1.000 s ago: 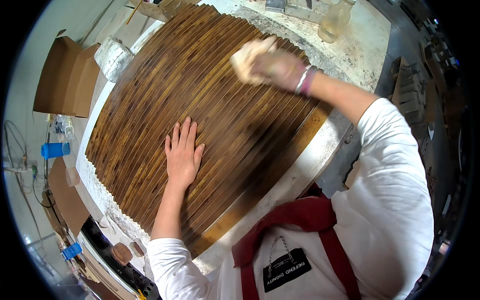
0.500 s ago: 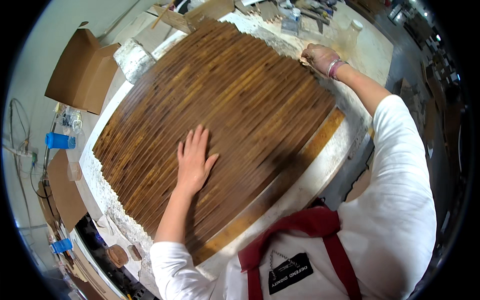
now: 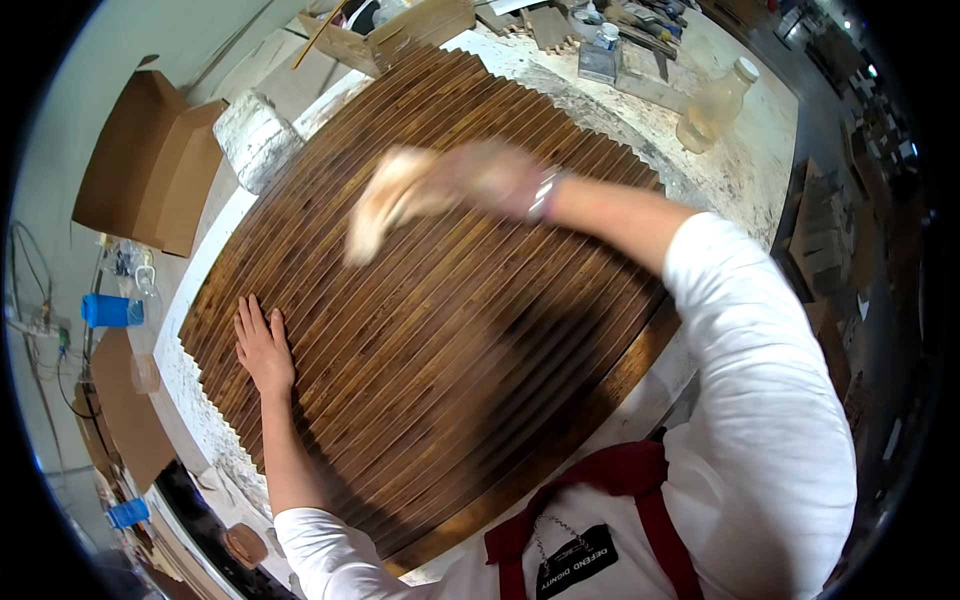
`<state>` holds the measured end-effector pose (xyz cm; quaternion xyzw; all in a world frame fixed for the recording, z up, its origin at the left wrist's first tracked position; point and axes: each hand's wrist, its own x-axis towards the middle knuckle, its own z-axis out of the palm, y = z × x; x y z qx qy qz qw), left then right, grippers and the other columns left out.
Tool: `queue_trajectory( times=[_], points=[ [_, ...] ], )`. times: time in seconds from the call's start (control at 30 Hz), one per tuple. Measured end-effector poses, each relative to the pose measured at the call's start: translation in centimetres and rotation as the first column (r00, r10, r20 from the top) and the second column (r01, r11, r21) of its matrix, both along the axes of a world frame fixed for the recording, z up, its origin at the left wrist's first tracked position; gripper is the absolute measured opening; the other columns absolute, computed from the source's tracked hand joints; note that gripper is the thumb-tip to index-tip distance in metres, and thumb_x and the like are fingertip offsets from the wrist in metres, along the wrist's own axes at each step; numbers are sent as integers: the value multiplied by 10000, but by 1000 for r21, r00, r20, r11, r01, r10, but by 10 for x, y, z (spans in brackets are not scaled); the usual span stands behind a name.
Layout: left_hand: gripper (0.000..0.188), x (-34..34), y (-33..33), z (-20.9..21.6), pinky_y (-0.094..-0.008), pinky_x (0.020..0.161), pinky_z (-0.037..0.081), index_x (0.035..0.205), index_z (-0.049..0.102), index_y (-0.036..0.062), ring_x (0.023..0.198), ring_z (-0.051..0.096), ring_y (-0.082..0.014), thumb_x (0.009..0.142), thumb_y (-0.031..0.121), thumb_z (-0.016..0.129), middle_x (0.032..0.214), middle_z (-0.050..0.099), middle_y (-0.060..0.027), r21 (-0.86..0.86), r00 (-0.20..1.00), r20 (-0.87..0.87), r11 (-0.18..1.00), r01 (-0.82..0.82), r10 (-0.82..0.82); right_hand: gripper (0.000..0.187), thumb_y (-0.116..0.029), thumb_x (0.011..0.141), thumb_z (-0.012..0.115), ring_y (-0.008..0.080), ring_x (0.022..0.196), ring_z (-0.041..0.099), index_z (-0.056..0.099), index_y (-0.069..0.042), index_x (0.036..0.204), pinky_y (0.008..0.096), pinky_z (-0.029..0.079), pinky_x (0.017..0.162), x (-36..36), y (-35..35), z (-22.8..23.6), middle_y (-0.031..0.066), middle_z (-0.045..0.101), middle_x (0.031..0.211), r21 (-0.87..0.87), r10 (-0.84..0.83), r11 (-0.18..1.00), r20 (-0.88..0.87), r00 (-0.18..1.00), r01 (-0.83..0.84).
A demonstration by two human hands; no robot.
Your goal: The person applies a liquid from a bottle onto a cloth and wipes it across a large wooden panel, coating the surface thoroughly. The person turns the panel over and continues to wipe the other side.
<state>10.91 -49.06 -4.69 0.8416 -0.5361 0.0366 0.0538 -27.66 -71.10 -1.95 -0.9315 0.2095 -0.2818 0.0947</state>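
A wide panel of dark brown, stained wooden strips (image 3: 380, 350) lies before me, its side ends stepped like saw teeth. My left hand (image 3: 265, 352) rests flat near the panel's left edge, fingers stretched out. Over the upper middle of the panel, my right hand (image 3: 490, 178) is closed on a pale tan rag (image 3: 385, 205). Both the hand and the rag are smeared by motion, so I cannot tell whether the cloth touches the wood.
Under the panel shows a white, stained board (image 3: 225, 235). A white-smeared block (image 3: 255, 140) stands beyond the left side, near an open cardboard box (image 3: 150, 165). At the far right are a clouded plastic bottle (image 3: 715, 108) and several tools (image 3: 640, 35). A blue cup (image 3: 110, 310) stands left.
My right hand has swept left from the panel's far right edge to its upper middle, and the rag now shows plainly. My left hand has shifted left across the strips.
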Motion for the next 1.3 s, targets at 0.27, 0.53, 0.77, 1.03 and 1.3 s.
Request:
queue_trajectory(
  times=[0.27,0.53,0.77,1.03,1.3],
  points=[
    [598,-4,-1,1,-541,1149,188,1533,276,167,1465,217,-318,1028,485,316,1603,232,-73,27,999,8,998,-51,50,250,-275,951,554,254,1008,647,662,-222,1171,376,509,919,-79,-60,62,75,671,1131,126,-330,915,-313,891,383],
    [596,-8,-8,3,-535,1152,200,1531,277,168,1460,227,-322,1024,473,343,1601,235,-74,15,998,12,998,-58,57,311,-364,968,536,249,918,675,687,-140,1123,386,540,847,-121,-122,50,133,700,1010,-154,-513,837,-553,656,525],
    [595,-22,-22,13,-531,1156,191,1528,287,157,1467,215,-310,1025,471,334,1601,235,-75,28,999,-28,999,-28,29,392,-330,997,363,301,990,665,689,-129,1076,438,505,917,144,22,14,164,683,1098,-33,44,999,20,999,-44],
    [594,-6,-3,4,-563,1148,174,1532,276,176,1465,210,-325,1025,477,344,1609,213,-68,30,998,-42,999,-37,39,318,-244,977,413,304,968,666,700,-195,1105,403,523,890,-22,-117,18,134,696,1071,-63,-417,901,-401,815,430],
    [606,-20,-88,20,-580,1148,168,1526,280,189,1469,195,-329,1010,483,400,1614,193,-65,-137,999,-35,991,2,-6,326,-331,973,454,306,971,652,717,-160,1064,395,511,887,71,-56,44,142,686,1068,160,7,987,-241,970,32]
  ],
)
